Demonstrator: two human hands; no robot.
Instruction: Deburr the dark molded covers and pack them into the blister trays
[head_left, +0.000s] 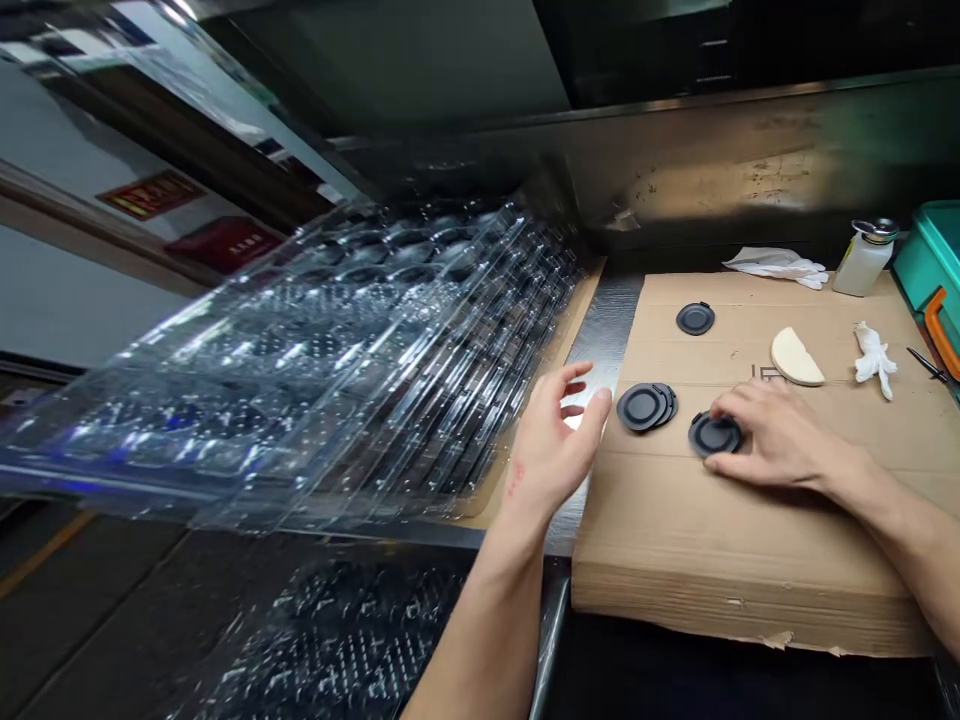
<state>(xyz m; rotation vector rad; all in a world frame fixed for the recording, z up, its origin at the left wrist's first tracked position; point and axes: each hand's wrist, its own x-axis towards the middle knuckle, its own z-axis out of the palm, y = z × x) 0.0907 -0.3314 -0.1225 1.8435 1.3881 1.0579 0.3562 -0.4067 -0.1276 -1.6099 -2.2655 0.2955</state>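
My right hand has its fingers closed on the rim of a round black plastic lid, which is on the flattened cardboard. To the left of that lid lies a small overlapping group of similar black lids. Farther back, a single black lid rests by itself on the cardboard. My left hand is raised beside the left edge of the cardboard, fingers curved and apart, with nothing in it. It is nearest to the overlapping lids and to the stacked clear plastic trays.
A cream half-disc pad, a crumpled white glove and another white glove lie at the right and back. A pump bottle stands by a teal box. More clear trays sit below left. A metal wall closes the back.
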